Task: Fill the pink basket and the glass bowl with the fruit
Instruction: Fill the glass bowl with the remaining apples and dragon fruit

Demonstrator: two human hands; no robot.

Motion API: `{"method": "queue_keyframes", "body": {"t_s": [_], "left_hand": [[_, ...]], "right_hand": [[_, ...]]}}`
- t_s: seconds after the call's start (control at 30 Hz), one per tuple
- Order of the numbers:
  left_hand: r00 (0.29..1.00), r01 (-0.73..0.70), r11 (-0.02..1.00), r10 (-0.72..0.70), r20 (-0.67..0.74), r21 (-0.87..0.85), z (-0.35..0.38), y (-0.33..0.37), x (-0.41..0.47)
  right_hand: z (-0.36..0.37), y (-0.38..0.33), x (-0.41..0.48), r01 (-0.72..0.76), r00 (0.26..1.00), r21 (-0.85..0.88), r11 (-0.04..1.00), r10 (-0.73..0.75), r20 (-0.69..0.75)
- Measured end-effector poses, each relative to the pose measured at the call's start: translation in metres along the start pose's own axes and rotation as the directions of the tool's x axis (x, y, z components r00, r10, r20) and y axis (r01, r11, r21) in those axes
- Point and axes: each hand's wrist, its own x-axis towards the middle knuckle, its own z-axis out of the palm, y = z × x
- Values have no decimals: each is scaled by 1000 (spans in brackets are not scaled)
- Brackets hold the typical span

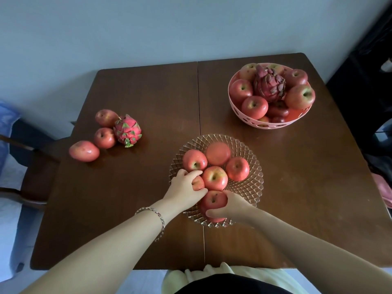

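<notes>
The glass bowl [250, 187] sits at the table's near middle and holds several red apples. My left hand [184, 188] grips a small apple [198, 183] at the bowl's left side. At the bowl's near rim, my right hand [232, 205] wraps around another apple [213, 200]. The pink basket [269, 124] stands at the far right, piled with apples and a dark dragon fruit [269, 84]. On the left of the table lie three loose apples [84, 151] and a bright dragon fruit [127, 130].
The brown wooden table [148, 92] has a seam down its middle. A dark chair [31, 166] stands at the left edge. Dark furniture and pink cloth [381, 187] line the right side.
</notes>
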Motion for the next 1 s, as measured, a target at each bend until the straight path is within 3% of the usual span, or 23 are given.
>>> {"method": "queue_keyframes", "body": {"t_s": [0.27, 0.43, 0.57, 0.67, 0.73, 0.87, 1.0], "left_hand": [[1000, 4, 999, -4, -4, 37, 3, 3, 3], [1000, -16, 971, 21, -19, 237, 1, 7, 1], [999, -30, 993, 26, 38, 118, -7, 1, -4], [995, -66, 996, 60, 79, 68, -23, -4, -5], [996, -93, 996, 93, -14, -9, -41, -4, -4], [955, -84, 995, 66, -290, -51, -87, -23, 5], [841, 128, 992, -110, -529, -2, -138, -82, 26]], "right_hand": [[0, -1, 2, -17, 997, -7, 1000, 17, -78], [4, -1, 1, -73, 990, -136, 988, 56, -129], [0, -6, -11, -84, 990, -147, 986, 66, -122], [-9, -23, -21, 27, 948, -120, 992, -64, -313], [-18, -43, -22, 150, 905, -109, 983, -181, -384], [-27, -95, -12, 305, 907, -221, 927, -353, -230], [-18, -157, 7, 405, 892, -300, 864, -445, -78]]}}
